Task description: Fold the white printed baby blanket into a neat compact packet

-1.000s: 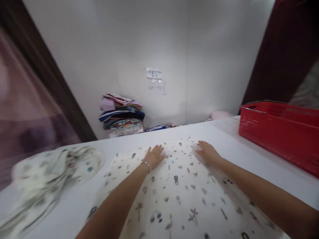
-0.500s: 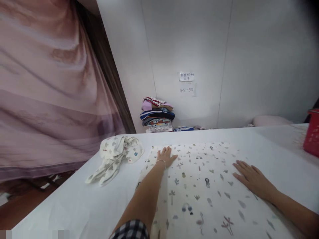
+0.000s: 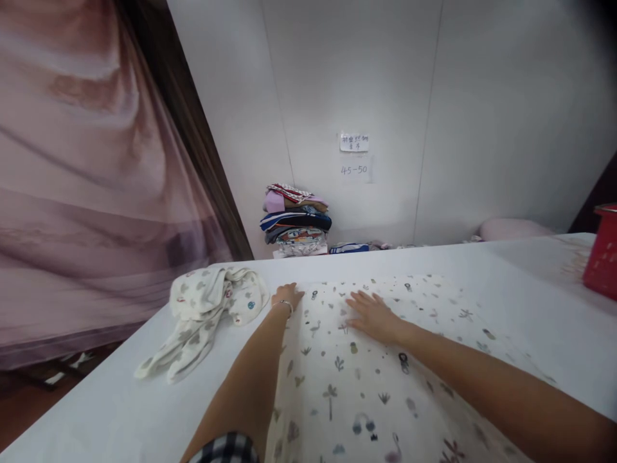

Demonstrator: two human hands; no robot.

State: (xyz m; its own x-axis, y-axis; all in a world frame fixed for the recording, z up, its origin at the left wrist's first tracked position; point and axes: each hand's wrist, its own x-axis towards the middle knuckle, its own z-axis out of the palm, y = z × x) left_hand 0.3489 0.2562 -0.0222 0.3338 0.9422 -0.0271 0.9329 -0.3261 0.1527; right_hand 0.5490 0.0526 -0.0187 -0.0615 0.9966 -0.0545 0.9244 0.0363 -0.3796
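A white cotton cloth printed with small palms, flamingos and leaves lies spread on the white table. At its far left corner rests my left hand, palm down, thumb apart from the fingers; it wears a thin bracelet. My right hand lies flat on the cloth's upper middle, fingers spread, and my right forearm crosses over the print. Neither hand visibly grips anything. Left of my left hand, a crumpled white garment or cloth with grey and coloured prints lies in a loose heap.
The white table ends at the wall. Beyond its far edge stands a stack of folded fabrics. A red basket sits at the far right. A pink curtain hangs on the left. Handwritten paper signs are on the wall.
My right hand has moved left from the cloth's right side to its upper middle. My left hand has shifted left to the cloth's corner. The view has turned slightly.
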